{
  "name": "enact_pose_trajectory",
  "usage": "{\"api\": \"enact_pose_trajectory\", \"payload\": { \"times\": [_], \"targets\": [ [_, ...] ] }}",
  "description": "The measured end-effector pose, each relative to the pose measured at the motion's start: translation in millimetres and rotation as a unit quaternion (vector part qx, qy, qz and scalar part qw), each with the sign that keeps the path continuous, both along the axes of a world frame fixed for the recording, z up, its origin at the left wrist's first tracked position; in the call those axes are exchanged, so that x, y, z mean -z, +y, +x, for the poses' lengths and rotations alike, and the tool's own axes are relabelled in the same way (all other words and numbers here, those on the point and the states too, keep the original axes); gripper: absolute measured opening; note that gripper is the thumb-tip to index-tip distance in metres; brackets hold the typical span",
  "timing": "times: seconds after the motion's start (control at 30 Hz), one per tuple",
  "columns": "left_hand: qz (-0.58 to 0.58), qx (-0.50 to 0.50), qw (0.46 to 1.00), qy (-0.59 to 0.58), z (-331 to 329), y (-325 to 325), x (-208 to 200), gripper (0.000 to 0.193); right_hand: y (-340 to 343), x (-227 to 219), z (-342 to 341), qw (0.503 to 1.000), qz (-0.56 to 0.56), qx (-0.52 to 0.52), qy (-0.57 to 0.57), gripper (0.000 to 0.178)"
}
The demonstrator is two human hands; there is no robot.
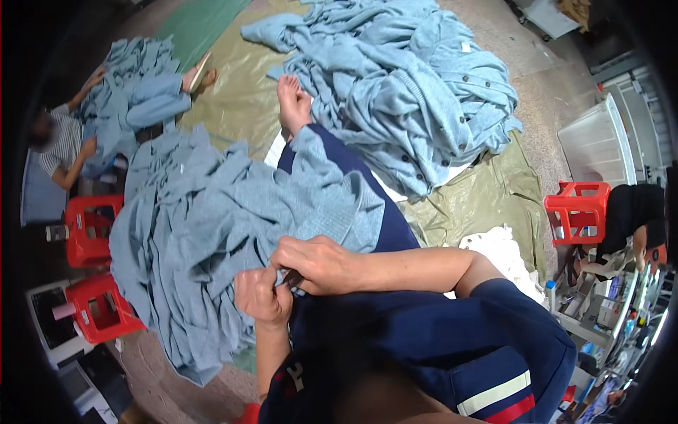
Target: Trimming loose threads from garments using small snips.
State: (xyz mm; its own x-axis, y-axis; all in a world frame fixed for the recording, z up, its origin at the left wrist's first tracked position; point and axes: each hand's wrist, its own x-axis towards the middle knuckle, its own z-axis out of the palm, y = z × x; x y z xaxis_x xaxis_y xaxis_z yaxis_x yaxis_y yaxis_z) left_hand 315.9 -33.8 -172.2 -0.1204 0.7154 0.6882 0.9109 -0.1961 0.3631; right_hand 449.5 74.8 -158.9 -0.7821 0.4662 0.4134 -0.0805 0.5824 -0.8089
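Seated person, legs in dark navy trousers stretched forward, bare foot (pixel 293 102) resting on an olive tarp (pixel 240 99). A light blue knitted garment (pixel 212 240) lies draped over the lap and left thigh, bunched in folds, its lower edge hanging toward the floor. Left hand (pixel 261 295) is clenched on the garment's edge near the lap, fingers curled tight into the knit. Right hand (pixel 318 263) sits just beside and touching it, fingers pinched on the same edge; whether a small tool sits between the fingers cannot be told. Beyond the foot, a large heap of blue cardigans (pixel 409 92) with dark buttons is spread on the tarp. At far left another person (pixel 63 145) in a striped top handles more blue knitwear (pixel 134 85). Two red plastic stools (pixel 99 307) stand at the left, well apart from a third red stool (pixel 579 208) at the right, near a white plastic crate (pixel 600 145).
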Motion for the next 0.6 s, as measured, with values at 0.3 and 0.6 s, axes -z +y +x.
{"api": "enact_pose_trajectory", "payload": {
  "times": [0.3, 0.6],
  "targets": [
    [-0.069, -0.096, 0.976, -0.181, -21.8, 16.7, 17.2, 0.034, 244.9, 103.2, -51.0, 0.967, 0.068, 0.141, -0.199, 0.025],
    [-0.156, -0.301, 0.939, -0.054, -88.7, -33.8, 44.5, 0.036, 282.4, 40.6, 96.3, 0.935, 0.075, 0.281, -0.204, 0.022]
  ]
}}
